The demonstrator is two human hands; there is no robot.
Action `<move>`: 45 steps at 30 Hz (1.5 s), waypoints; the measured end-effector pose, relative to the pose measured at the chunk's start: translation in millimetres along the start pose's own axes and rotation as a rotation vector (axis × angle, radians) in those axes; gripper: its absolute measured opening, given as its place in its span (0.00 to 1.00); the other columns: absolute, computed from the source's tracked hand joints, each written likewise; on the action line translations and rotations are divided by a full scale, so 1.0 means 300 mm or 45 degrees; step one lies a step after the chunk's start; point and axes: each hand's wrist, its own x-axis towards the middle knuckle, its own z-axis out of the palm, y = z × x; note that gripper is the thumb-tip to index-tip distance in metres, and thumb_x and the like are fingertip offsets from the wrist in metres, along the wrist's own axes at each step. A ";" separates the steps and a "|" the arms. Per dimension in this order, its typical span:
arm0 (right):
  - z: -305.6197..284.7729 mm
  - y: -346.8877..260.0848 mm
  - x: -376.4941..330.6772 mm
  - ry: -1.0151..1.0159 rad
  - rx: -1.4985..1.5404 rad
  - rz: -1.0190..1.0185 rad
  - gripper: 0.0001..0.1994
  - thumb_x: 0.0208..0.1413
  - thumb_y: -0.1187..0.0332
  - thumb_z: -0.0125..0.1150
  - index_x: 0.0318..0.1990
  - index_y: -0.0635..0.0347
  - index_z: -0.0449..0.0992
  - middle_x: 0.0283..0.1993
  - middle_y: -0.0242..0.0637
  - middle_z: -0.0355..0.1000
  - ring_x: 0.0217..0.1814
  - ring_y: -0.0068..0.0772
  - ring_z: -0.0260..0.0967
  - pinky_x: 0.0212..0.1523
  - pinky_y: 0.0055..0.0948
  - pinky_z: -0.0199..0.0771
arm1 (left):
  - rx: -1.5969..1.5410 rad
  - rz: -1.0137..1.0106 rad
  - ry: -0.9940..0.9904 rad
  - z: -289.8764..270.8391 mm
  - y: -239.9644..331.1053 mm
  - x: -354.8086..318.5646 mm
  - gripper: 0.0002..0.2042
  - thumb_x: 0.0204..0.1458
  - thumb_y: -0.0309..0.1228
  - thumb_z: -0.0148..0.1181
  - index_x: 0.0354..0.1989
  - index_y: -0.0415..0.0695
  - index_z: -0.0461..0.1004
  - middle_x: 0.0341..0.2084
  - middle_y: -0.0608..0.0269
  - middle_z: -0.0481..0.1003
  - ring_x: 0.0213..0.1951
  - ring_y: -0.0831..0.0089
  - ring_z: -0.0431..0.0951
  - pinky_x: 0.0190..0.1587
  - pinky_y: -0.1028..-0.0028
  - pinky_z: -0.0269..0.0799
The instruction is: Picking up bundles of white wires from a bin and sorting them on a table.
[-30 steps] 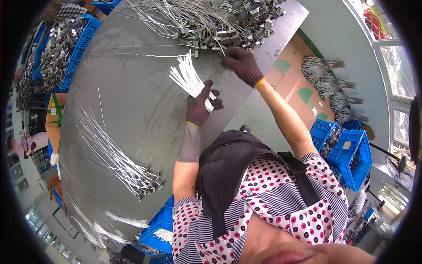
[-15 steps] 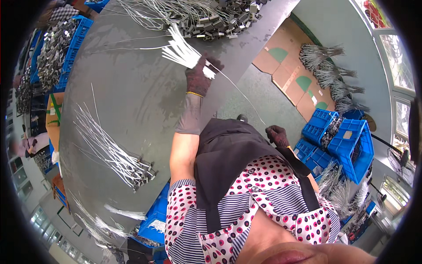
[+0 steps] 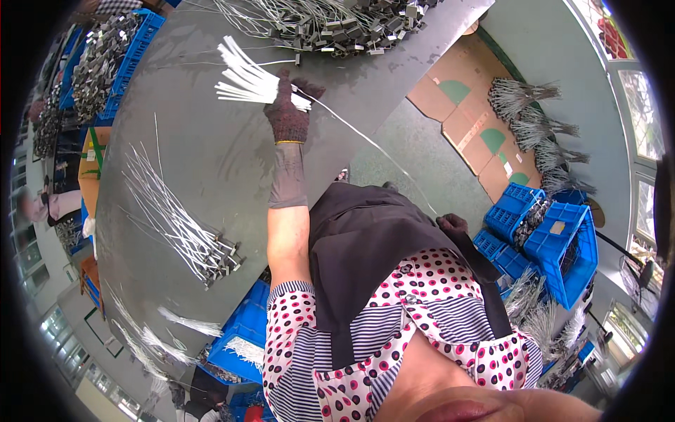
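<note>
My left hand (image 3: 287,116), in a dark knitted glove and grey sleeve, is closed round a bundle of thin white strips (image 3: 246,79) just above the grey table. From that bundle one long thin pale wire (image 3: 362,137) runs slantwise to my right hand (image 3: 452,224). That hand, also gloved, is low by my right side with its fingers closed on the wire's far end. A heap of small dark blocks with wire tails (image 3: 337,28) lies at the table's far edge. Left of me rests a smaller bunch of wires with dark block ends (image 3: 183,221).
Blue crates (image 3: 562,243) stand at my right, near wire bundles (image 3: 531,130) along the wall. Flattened cardboard (image 3: 464,105) covers part of the floor. A blue crate of dark blocks (image 3: 133,63) is at far left. More white strips (image 3: 190,321) lie at the table's near left.
My left hand has moved left with the white strips. The right hand has shifted slightly right and nearer me, and the wire between them spans a longer stretch.
</note>
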 end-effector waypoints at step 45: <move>0.828 -1.477 0.719 0.007 1.391 0.036 0.15 0.50 0.60 0.70 0.39 0.59 0.76 0.35 0.41 0.77 0.29 0.41 0.74 0.30 0.45 0.74 | 1.420 0.234 0.530 -0.517 0.085 0.023 0.11 0.52 0.36 0.66 0.34 0.39 0.80 0.25 0.63 0.80 0.25 0.75 0.77 0.27 0.73 0.71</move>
